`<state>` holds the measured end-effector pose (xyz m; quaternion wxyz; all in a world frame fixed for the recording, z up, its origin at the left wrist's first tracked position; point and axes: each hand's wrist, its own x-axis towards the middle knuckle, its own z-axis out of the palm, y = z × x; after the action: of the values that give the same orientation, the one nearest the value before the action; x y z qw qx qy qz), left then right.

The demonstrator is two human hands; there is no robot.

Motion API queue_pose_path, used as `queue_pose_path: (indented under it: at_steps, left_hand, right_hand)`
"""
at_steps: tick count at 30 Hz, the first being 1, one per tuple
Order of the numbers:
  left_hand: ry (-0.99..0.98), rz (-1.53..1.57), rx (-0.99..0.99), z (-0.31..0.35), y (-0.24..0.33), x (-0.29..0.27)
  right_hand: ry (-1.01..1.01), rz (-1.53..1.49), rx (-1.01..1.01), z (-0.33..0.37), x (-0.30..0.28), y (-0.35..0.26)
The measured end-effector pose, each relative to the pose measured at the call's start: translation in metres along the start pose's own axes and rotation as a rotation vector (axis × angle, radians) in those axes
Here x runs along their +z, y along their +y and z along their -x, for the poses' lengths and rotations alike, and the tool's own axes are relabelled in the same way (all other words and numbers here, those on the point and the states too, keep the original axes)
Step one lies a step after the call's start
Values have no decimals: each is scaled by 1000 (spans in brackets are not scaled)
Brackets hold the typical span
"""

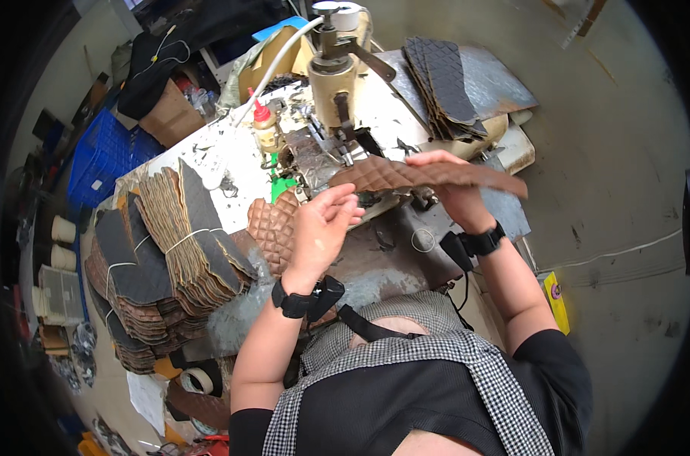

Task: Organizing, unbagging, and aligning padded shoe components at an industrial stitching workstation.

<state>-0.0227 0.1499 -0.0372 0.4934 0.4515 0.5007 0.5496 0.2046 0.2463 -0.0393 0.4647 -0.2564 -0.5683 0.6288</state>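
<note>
My right hand (457, 199) is closed on a long brown quilted leather-like piece (406, 176), whose loose right end looks smeared by motion. The piece's left part lies by the working end of a beige sewing machine (331, 95). Just below that left end is my left hand (326, 232), palm turned inward, with its fingers loosely apart and nothing visible in them. Another brown quilted piece (273, 228) rests on the table to the left of my left hand. Black wrist devices are strapped to both my wrists.
Tied stacks of quilted pieces (181, 235) rise at the left. Dark quilted pieces (444, 83) lie at the back right. A red-capped bottle (267, 131) stands left of the machine, among scraps on the white table (223, 201). A blue crate (106, 156) is farther left.
</note>
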Motion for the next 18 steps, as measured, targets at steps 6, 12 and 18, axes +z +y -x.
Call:
queue_pose_path:
  at_steps: [6, 12, 18]
  left_hand:
    - [40, -76, 23, 5, 2, -16]
    - [282, -376, 79, 18, -18, -68]
    - [300, -1072, 50, 25, -74, -92]
  right_hand:
    - [-116, 425, -281, 31, 18, -43]
    - [335, 384, -191, -31, -31, -114]
    - [234, 297, 170, -117, -104, -110]
